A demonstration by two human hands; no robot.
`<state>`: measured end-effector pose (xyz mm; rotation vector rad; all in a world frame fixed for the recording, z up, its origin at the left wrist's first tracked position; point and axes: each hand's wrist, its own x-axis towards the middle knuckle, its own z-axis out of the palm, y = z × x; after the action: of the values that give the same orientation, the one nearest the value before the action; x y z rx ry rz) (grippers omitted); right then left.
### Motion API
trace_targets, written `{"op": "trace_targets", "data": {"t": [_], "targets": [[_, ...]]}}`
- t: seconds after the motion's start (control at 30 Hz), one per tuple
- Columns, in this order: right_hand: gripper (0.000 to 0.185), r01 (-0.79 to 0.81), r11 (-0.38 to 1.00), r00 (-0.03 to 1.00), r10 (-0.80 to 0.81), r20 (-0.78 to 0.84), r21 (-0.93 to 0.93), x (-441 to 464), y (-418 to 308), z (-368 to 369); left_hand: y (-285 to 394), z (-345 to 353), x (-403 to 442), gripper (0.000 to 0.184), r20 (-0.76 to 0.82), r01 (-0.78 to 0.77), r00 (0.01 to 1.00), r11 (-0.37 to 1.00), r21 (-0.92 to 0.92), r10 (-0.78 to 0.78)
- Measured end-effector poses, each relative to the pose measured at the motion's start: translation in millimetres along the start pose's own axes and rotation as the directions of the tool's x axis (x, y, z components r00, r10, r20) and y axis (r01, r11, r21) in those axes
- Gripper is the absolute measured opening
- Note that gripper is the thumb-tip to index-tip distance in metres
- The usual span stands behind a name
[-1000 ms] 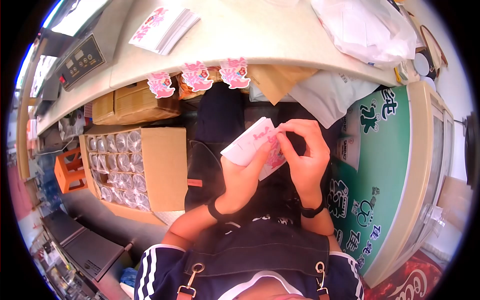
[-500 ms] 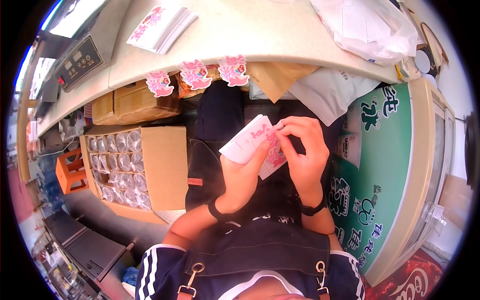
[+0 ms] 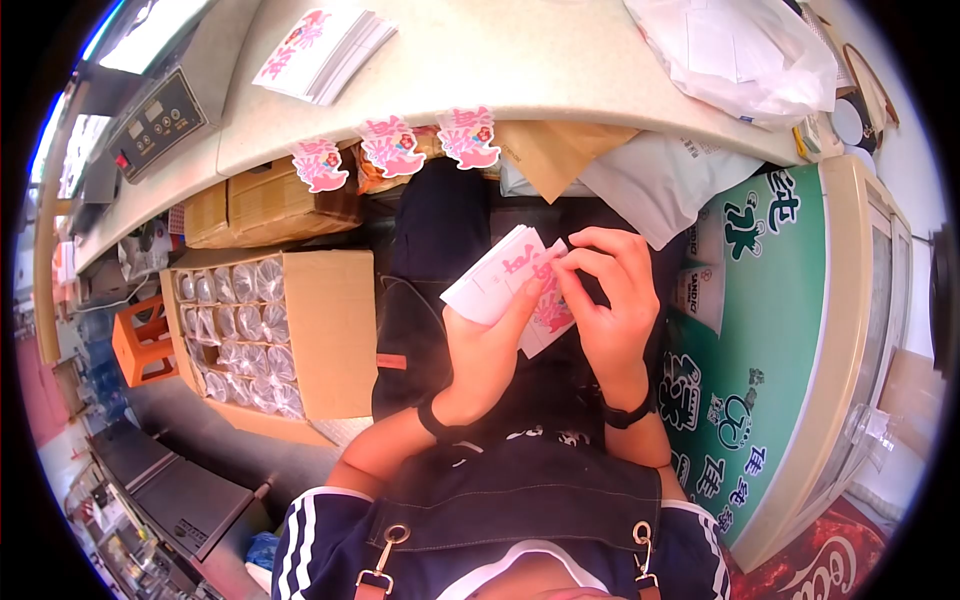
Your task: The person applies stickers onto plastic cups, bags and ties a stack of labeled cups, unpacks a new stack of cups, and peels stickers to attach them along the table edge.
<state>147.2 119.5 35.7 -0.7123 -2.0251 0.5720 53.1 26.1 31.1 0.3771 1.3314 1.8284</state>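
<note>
My left hand (image 3: 481, 357) is closed around a small stack of sticker sheets (image 3: 490, 285), white with pink lettering, held above my lap. The thumb presses on the top sheet. My right hand (image 3: 612, 300) pinches the upper right edge of a sheet between thumb and fingertips; whether a sticker is lifting there is too small to tell. Along the counter's front edge hang three pink cut-out stickers, a left one (image 3: 319, 165), a middle one (image 3: 391, 147) and a right one (image 3: 468, 138). Another stack of sticker sheets (image 3: 325, 55) lies on the counter.
The pale counter (image 3: 480, 70) spans the front, with a plastic bag (image 3: 740, 60) at its right. A carton (image 3: 330, 335) of wrapped cups stands left of my legs. To the right is a green-sided freezer cabinet (image 3: 770, 340). An orange stool (image 3: 142, 342) sits farther left.
My right fingers have shifted very slightly at the sheet's edge. The stack in my left hand has hardly moved, and the stickers on the counter edge stay in place.
</note>
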Motion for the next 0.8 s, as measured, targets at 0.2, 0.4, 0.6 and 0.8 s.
{"op": "trace_targets", "data": {"t": [0.2, 0.4, 0.6, 0.8], "targets": [[0.026, 0.045, 0.998, 0.999, -0.045, -0.023, -0.037, 0.3, 1.1, 2.2, -2.2, -1.3, -0.4, 0.024, -0.011, -0.004, 1.000, 1.000, 0.022, 0.004], [0.024, 0.013, 1.000, 1.000, -0.012, 0.005, -0.018, 0.2, 2.5, 1.0, -3.0, -2.4, 0.5, 0.025, -0.003, 0.017, 1.000, 0.999, 0.050, -0.017], [0.024, 0.021, 0.999, 1.000, -0.022, -0.015, -0.047, 1.5, 0.3, 4.7, -3.6, -2.2, 0.7, 0.024, -0.003, -0.014, 1.000, 0.999, 0.044, 0.014], [0.025, 0.037, 0.998, 0.999, -0.038, -0.015, -0.041, -0.2, 2.3, 3.0, -4.8, -2.3, 0.4, 0.025, -0.012, 0.012, 1.000, 0.999, 0.035, -0.012]]}}
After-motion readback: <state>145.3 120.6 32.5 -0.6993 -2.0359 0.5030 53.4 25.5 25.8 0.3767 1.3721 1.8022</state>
